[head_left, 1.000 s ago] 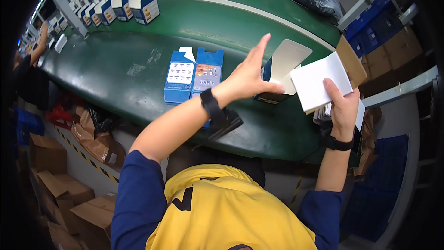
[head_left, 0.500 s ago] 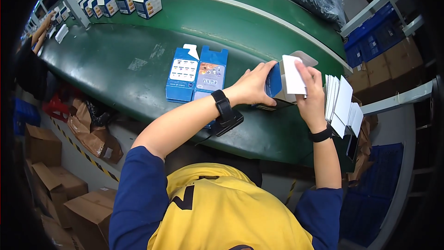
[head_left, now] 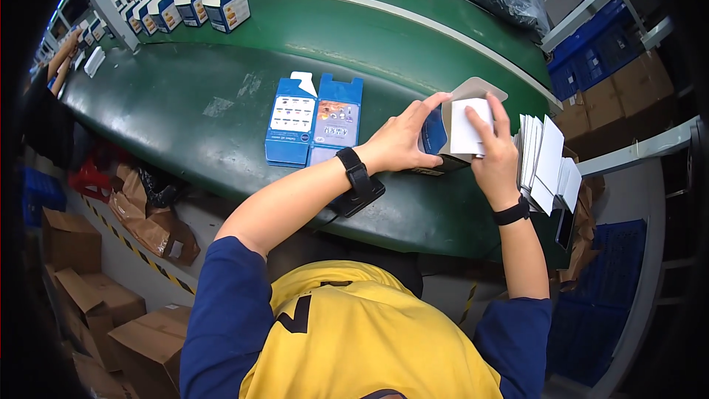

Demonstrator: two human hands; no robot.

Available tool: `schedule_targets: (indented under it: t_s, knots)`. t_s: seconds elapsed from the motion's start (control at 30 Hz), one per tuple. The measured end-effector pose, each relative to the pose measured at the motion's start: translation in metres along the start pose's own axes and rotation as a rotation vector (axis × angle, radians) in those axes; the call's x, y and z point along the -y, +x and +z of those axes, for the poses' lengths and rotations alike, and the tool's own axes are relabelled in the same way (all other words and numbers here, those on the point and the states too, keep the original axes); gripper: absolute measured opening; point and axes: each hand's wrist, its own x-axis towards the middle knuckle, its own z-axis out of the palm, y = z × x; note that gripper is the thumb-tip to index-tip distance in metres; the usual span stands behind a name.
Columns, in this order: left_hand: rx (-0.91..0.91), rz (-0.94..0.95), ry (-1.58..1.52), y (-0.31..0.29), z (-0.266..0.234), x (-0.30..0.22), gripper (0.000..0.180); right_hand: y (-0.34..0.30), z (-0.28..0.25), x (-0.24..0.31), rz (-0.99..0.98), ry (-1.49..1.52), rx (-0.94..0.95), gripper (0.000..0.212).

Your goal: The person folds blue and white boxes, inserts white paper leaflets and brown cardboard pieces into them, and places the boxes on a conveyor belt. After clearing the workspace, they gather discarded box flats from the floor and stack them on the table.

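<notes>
Snagging on the rim of the blue box (head_left: 434, 133) is judged the likeliest trouble for the white insert (head_left: 459, 131): if it were pushed down at a tilt, an edge could be creased or a side wall bowed outward. With too loose a brace, the box could be skewed on the green surface (head_left: 185, 140). The white stack (head_left: 545, 166) could be knocked by a sideways swing of the right hand (head_left: 496, 154), just beside it. The insert is seen at the open mouth of the box, between the two hands; how deep it reaches cannot be told. By the left hand (head_left: 399, 140), thumb and fingers spread wide, the box is steadied from its left. By the partly curled right hand, the insert is held, one digit laid across its face; the farther fingers are hidden.
</notes>
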Motion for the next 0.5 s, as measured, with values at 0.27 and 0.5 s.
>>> schedule_targets:
  t_s: [0.27, 0.5]
  knots:
    - [-0.01, 0.112, 0.037, -0.004, 0.0, 0.009, 0.098, 0.005, 0.011, 0.015, -0.247, -0.254, 0.185, 0.053]
    - [0.057, 0.097, 0.101, -0.001, -0.004, 0.01, 0.096, 0.028, -0.018, 0.008, -0.276, -0.133, 0.501, 0.055]
